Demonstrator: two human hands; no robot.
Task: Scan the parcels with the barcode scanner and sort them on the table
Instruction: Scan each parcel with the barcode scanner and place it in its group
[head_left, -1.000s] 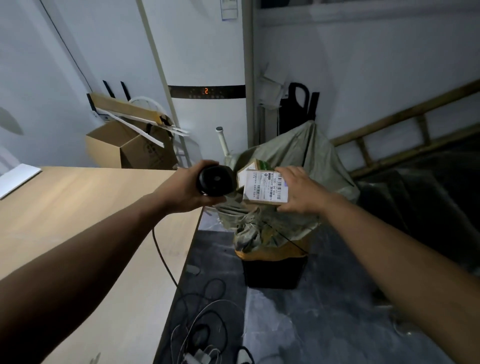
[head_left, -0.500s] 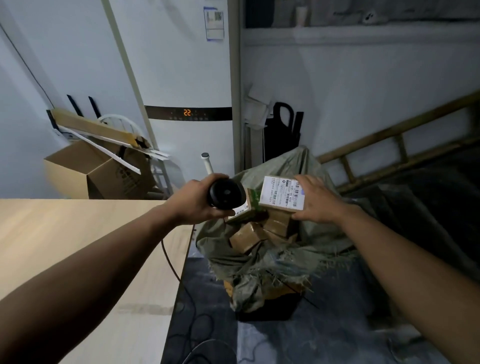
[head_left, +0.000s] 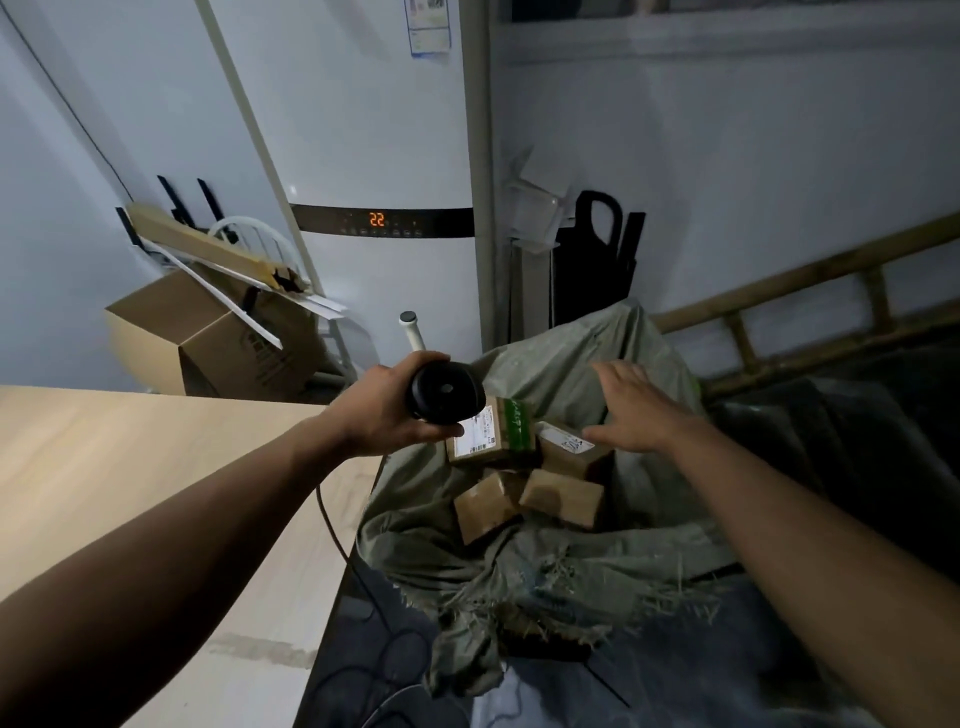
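My left hand (head_left: 387, 415) grips a black barcode scanner (head_left: 444, 392) at the table's right edge; its cable (head_left: 332, 519) hangs down. Beside the table stands an open grey-green woven sack (head_left: 550, 566) holding several brown cardboard parcels. One parcel (head_left: 491, 434) with a white label and green tape lies just under the scanner. Another labelled parcel (head_left: 569, 449) lies to its right, and two plain ones (head_left: 561, 496) sit below. My right hand (head_left: 631, 410) hovers over the sack with its fingers spread and holds nothing; its thumb is near the second labelled parcel.
The light wooden table (head_left: 156, 493) fills the left. Behind it an open cardboard box (head_left: 208, 338) holds long boards. A white cabinet with an orange "22" display (head_left: 376, 219) stands at the back. Cables (head_left: 384, 670) lie on the dark floor. A wooden frame (head_left: 805, 291) leans at right.
My right hand held a labelled parcel up beside the scanner; now that hand is open and empty above the sack. The view has shifted closer to the sack.
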